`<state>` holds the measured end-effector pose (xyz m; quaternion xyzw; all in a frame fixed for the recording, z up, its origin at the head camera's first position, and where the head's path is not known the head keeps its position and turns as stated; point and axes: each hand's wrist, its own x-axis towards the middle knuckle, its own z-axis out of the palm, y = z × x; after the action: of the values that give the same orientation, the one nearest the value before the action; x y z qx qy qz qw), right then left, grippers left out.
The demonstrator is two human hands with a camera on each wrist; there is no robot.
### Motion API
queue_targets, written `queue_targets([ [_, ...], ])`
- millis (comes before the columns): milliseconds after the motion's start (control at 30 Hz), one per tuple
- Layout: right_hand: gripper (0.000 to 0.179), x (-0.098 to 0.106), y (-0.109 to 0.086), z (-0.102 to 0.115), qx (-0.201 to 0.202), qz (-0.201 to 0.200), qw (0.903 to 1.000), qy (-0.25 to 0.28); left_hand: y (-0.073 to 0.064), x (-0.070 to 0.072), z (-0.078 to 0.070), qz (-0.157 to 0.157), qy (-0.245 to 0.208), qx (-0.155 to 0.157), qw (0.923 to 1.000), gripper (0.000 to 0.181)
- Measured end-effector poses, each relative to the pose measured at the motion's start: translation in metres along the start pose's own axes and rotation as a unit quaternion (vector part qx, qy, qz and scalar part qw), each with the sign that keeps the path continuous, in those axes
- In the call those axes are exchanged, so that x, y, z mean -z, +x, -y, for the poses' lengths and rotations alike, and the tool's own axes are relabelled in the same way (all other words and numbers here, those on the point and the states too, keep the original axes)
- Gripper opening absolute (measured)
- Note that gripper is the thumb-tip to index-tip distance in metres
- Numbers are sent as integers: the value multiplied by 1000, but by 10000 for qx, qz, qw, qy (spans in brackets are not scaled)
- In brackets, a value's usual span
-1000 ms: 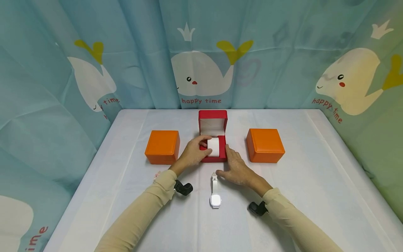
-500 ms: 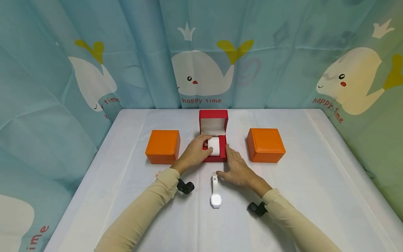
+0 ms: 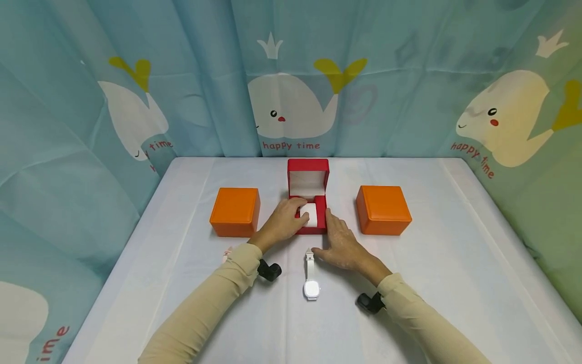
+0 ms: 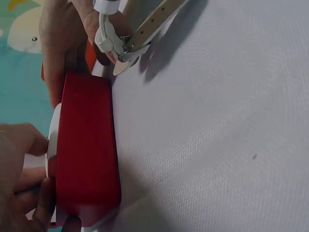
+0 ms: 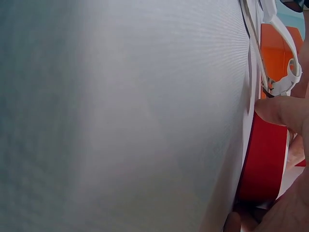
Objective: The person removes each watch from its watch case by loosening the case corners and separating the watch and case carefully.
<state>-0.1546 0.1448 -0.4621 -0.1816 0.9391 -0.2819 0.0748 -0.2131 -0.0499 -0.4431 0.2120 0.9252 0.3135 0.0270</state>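
Observation:
An open red watch box [image 3: 308,165] stands at the table's middle back, its lid raised and lined in pale material. Inside sits a white watch cushion [image 3: 311,214]. My left hand [image 3: 282,221] pinches this cushion from the left, thumb and fingers on it; the left wrist view shows only a strip of the cushion [image 4: 52,140] above the box wall. Along the box's right wall lie the fairly straight fingers of my right hand [image 3: 345,247], thumb spread toward the front. By that thumb, a white wristwatch [image 3: 311,289] lies with its strap pointing at the box.
One closed orange box [image 3: 235,207] stands left of the red one, another orange box [image 3: 383,210] to its right. A small white-and-red item [image 3: 227,254] is partly hidden by the left sleeve. Behind the white-covered table [image 3: 454,263] hangs a whale-print curtain [image 3: 391,111].
The cushion sits lower in the red box than before, and my left hand has come down with it and slightly right. My right hand and the wristwatch stay in place.

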Motion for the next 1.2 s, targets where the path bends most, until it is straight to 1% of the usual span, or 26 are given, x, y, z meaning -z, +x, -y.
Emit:
queue_targets([
  [233,112,-1,1,2,-64,31,10000,21,-6,-1,-2,-115,-136,9,9998,38],
  [567,113,-1,0,1,-130,143,9998,-70,-7,-5,-4,-289,-43,-126,9995,33],
  [667,113,-1,0,1,-79,97,9999,-81,-7,-4,-3,-195,-33,-145,9997,35],
  [833,112,-2,0,0,-64,158,9998,-119,-7,1,0,294,-235,49,9993,51],
  [933,112,-2,-1,-1,-92,211,9996,-167,-6,4,1,450,-351,97,9983,59],
  [1067,112,-1,0,0,-85,168,9996,-213,-5,5,2,411,-331,-55,9986,57],
  [1200,113,-1,0,1,-93,191,9996,-184,-6,5,2,341,-213,-181,9990,55],
])
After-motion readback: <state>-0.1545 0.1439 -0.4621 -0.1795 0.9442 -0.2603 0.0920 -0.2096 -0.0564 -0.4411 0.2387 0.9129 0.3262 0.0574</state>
